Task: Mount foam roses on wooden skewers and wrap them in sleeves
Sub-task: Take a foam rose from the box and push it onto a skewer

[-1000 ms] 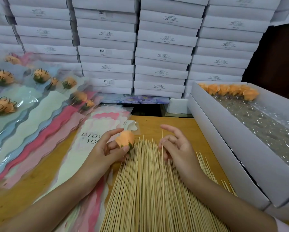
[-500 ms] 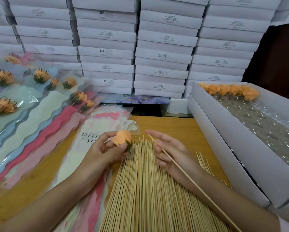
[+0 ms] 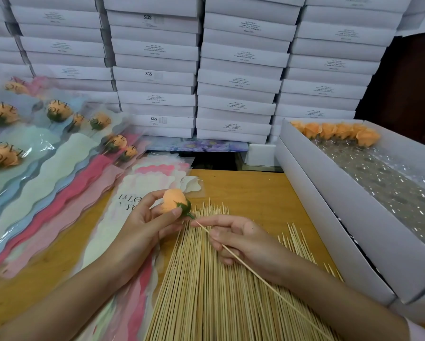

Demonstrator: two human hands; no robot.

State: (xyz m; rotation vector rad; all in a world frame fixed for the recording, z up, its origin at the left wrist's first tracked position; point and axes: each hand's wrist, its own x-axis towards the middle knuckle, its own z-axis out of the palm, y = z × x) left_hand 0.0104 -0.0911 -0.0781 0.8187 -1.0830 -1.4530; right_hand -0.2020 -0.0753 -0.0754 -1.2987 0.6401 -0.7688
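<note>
My left hand (image 3: 142, 226) holds an orange foam rose (image 3: 172, 200) with a green base, its stub turned to the right. My right hand (image 3: 241, 238) pinches one wooden skewer (image 3: 233, 254), whose sharp tip sits just right of the rose's green stub, almost touching it. The skewer runs back along my right forearm. Below both hands lies a broad pile of skewers (image 3: 206, 291) on the wooden table (image 3: 250, 193). A stack of printed sleeves (image 3: 142, 190) lies under my left hand.
Finished wrapped roses (image 3: 59, 112) and coloured sleeves (image 3: 59, 173) cover the left side. An open white box (image 3: 329, 217) on the right holds several orange roses (image 3: 339, 132) on bubble wrap. Stacked white boxes (image 3: 231, 70) wall off the back.
My right hand lifted one skewer from the pile, turned it from upright to slanting, and brought its tip leftward to the rose's base. My left hand turned the rose's green stub toward it.
</note>
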